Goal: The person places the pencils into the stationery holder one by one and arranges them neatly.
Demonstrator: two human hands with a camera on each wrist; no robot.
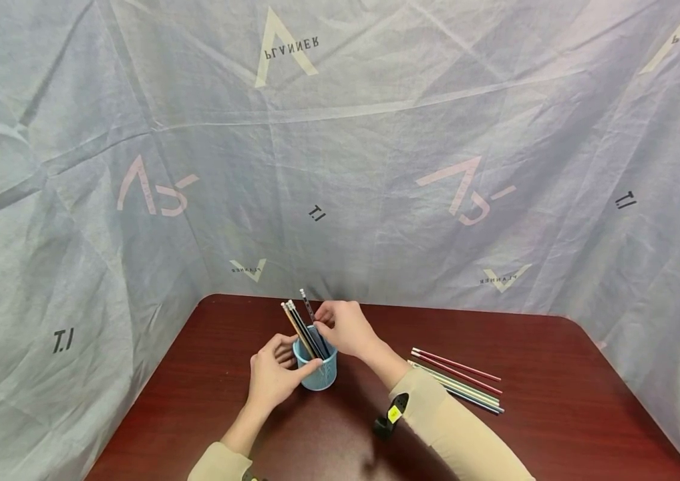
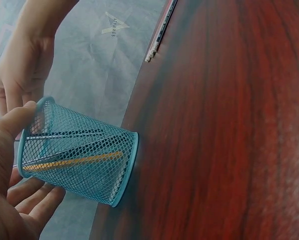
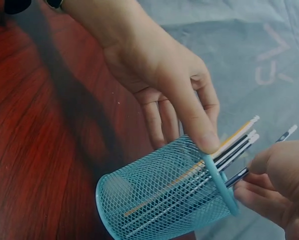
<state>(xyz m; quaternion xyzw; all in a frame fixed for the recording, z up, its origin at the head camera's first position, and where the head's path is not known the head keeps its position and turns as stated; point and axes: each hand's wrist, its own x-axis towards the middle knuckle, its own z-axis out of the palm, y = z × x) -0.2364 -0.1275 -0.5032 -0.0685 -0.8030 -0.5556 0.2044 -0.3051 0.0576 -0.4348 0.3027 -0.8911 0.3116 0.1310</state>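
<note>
A light blue mesh pencil cup stands on the table, several pencils leaning in it. My left hand holds the cup by its rim, thumb on the near side and fingers around the left. Over the cup's right side, my right hand pinches a dark patterned pencil with a white eraser end. That pencil's lower part is inside the cup. A yellow pencil and a few dark pencils rest against the rim beside it, eraser ends up. Through the mesh in the left wrist view, the yellow pencil's lower end shows.
To the right on the dark red wooden table lie red pencils and a bunch of pale and blue pencils, partly behind the right sleeve. Grey printed cloth hangs around the table's back and sides.
</note>
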